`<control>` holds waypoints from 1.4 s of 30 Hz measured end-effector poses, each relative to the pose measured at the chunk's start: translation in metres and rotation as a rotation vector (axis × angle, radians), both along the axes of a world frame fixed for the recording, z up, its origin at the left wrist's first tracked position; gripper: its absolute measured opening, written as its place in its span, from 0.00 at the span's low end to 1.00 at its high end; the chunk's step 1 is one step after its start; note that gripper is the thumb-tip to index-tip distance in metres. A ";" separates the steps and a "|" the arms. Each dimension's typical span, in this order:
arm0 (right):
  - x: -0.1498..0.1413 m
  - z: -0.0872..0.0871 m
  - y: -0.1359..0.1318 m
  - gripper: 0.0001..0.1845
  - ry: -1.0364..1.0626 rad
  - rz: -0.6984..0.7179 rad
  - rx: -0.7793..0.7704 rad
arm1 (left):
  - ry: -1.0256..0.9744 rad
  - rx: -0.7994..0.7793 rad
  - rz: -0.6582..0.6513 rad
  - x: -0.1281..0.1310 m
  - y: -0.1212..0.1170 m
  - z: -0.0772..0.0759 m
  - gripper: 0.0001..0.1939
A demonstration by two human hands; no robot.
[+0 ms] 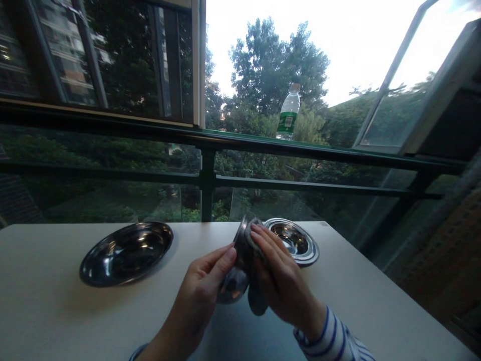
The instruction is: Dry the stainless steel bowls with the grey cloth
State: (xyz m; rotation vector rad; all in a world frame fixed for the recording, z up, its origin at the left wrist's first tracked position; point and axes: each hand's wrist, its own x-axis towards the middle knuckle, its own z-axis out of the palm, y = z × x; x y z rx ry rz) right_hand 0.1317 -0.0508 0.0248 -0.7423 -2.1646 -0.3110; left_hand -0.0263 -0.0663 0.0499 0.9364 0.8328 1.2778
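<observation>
Between my hands, above the table, a shiny metal bowl (233,287) is held tilted on its side. My left hand (205,286) pinches its rim between thumb and fingers. A dark grey cloth (257,300) is bunched under my right hand (280,276), whose fingers press it against the bowl. Part of the bowl is hidden behind the cloth and fingers. Just beyond my right hand, a stack of metal bowls or dishes (308,258) with wide rims sits on the table. To the left lies a large, shallow metal basin (128,255).
The white table (48,311) stands against a dark green railing (150,175) with glass panels. A clear plastic bottle with a green label (287,120) stands upright on the ledge by the open window. A brownish hanging fabric (447,250) is at the right.
</observation>
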 end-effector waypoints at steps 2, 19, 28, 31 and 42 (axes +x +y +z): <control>0.003 0.000 0.001 0.26 0.056 -0.034 -0.041 | 0.019 0.009 -0.039 0.001 -0.002 -0.001 0.13; 0.002 0.000 -0.003 0.27 -0.102 0.035 0.102 | -0.032 0.031 -0.097 0.002 -0.002 -0.005 0.11; 0.001 -0.002 -0.003 0.27 -0.097 0.003 0.121 | -0.025 0.022 -0.093 0.002 -0.001 -0.006 0.10; -0.003 -0.005 -0.006 0.27 -0.174 0.020 0.180 | -0.052 0.005 -0.043 0.001 0.000 -0.006 0.09; -0.001 -0.003 -0.003 0.27 -0.124 0.057 0.157 | -0.042 -0.025 0.033 0.001 0.000 -0.008 0.12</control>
